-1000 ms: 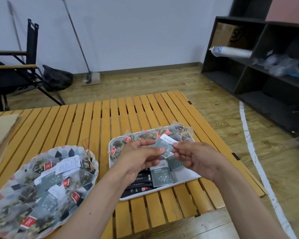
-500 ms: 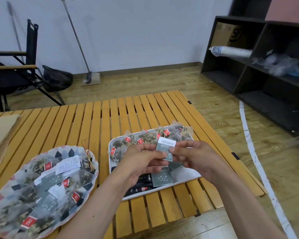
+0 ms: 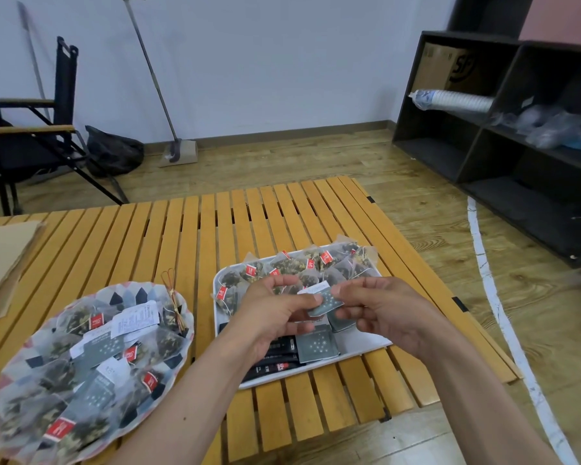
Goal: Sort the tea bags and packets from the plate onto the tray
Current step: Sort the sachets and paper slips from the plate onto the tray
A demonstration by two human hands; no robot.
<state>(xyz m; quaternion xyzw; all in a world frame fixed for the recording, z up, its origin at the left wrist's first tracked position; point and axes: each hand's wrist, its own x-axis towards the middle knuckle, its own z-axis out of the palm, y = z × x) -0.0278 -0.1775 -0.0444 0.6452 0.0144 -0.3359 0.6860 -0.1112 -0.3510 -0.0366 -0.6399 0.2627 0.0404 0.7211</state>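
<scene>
Presently a small grey-green packet (image 3: pixel 326 301) is pinched at its two ends between the fingertips of the left hand (image 3: pixel 272 317) and the right hand (image 3: pixel 386 313), just above the white tray (image 3: pixel 359 342), where tea bags (image 3: pixel 302 263) and like packets are already laid; many more lie heaped on the plate (image 3: pixel 188 327). It is judged light, thin and bendable, perhaps slick, so it is best taken by opposite edges.

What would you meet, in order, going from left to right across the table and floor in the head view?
Brown paper → patterned plate → white tray → white tape line on the floor. The left hand and right hand pinch a grey packet over the tray, so are omitted.
</scene>
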